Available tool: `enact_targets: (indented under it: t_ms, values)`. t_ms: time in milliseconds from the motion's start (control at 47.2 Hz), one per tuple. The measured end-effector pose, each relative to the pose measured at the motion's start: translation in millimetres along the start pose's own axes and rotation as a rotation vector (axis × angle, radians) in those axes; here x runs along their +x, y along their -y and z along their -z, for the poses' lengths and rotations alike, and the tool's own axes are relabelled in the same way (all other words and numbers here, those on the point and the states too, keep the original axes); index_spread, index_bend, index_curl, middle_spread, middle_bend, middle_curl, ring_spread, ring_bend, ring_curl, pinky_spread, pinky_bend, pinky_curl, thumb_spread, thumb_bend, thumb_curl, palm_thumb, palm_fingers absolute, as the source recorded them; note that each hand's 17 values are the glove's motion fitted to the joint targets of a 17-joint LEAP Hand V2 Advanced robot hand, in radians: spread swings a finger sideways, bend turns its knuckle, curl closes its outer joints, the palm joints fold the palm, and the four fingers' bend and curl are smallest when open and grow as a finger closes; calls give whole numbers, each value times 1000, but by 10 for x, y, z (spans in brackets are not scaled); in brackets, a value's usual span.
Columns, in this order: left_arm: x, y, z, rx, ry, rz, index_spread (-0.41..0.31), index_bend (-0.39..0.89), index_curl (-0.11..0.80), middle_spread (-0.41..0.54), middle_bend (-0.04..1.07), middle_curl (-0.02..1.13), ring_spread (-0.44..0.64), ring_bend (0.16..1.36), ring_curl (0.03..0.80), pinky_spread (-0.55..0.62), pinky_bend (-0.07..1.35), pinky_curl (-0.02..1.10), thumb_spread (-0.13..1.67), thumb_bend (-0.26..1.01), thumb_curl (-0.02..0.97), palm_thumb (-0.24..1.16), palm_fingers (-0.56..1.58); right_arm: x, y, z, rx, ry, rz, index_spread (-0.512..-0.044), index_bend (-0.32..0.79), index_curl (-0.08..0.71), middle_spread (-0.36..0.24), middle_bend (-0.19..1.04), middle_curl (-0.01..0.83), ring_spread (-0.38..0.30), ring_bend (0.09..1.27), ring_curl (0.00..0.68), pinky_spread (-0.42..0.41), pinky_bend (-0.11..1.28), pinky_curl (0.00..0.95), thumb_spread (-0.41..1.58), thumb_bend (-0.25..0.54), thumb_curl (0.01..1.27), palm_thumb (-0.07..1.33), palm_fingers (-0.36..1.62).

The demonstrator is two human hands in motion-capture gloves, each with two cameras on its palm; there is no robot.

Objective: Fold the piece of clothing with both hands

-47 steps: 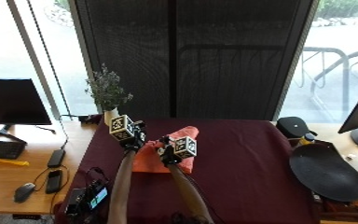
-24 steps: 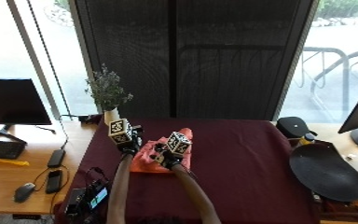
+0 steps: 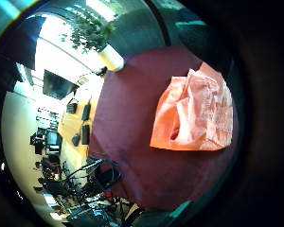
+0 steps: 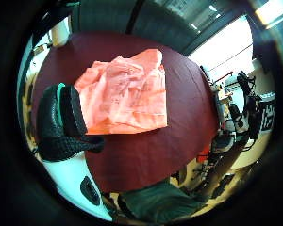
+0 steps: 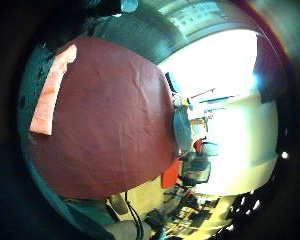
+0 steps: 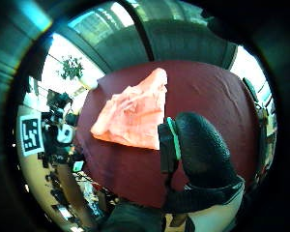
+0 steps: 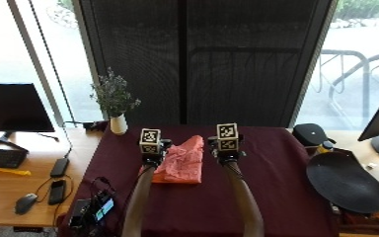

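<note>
On the maroon tablecloth [image 7: 262,197], outside view: a salmon-pink garment [image 7: 181,167] lies crumpled between the two forearms. Left hand [image 7: 151,157] hangs just beside its left edge, right hand [image 7: 226,154] a little off its right edge; neither touches the cloth. Fingers hidden under the wrists here. A vase of dried sprigs [image 7: 117,124] stands at the table's back left corner.

Left little finger view: garment [image 3: 195,116] flat on the cloth, nothing gripping it.

Left thumb view: gloved thumb [image 4: 66,117] loosely extended beside the garment's edge, holding nothing.

Right little finger view: only a strip of garment [image 5: 51,90] at the table's far side.

Right thumb view: thumb [image 6: 198,147] relaxed, apart from the garment, holding nothing.
</note>
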State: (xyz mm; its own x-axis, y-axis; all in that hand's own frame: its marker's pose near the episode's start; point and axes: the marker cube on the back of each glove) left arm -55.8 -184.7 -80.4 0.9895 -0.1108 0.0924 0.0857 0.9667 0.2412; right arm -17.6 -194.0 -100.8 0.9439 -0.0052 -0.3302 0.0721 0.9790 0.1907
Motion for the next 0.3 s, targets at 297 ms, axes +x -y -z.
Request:
enact_targets:
  t_ms: [297]
  values:
    - [130,74,-238,-57,-107,-29,-95,150,338,-44,175,380,95,605,363,291,399,382,1425,31,373,581,394,231,-90,-96,-3,53,-63,-352,180,310,-4,163,355,123,205,304,275,520,314,1317,-13,350,489,285]
